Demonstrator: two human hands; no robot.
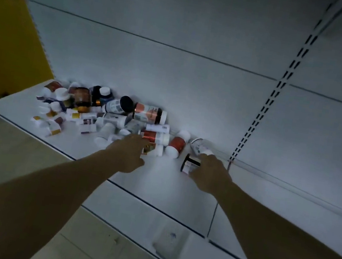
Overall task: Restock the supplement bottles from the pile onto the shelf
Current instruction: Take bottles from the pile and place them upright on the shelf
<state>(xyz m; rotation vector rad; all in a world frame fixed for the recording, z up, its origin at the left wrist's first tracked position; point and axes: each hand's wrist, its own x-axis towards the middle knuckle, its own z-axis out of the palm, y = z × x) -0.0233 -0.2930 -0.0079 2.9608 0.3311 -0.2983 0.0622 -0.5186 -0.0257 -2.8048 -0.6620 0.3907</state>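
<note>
Dozens of supplement bottles (109,115) lie heaped on the white shelf (23,106), just beyond the fingers. The left hand (127,151) reaches in, fingers loosely curled, its grip unclear. The right hand (210,173) grips a dark-capped bottle (190,162). Pulling carelessly could roll neighbours off the edge.

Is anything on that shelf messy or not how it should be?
Yes. The supplement bottles lie in a jumbled pile at the left end of the shelf, most tipped on their sides and overlapping rather than upright in rows. The left hand reaches into the pile; the right hand grips a black-capped bottle lying sideways.
</note>
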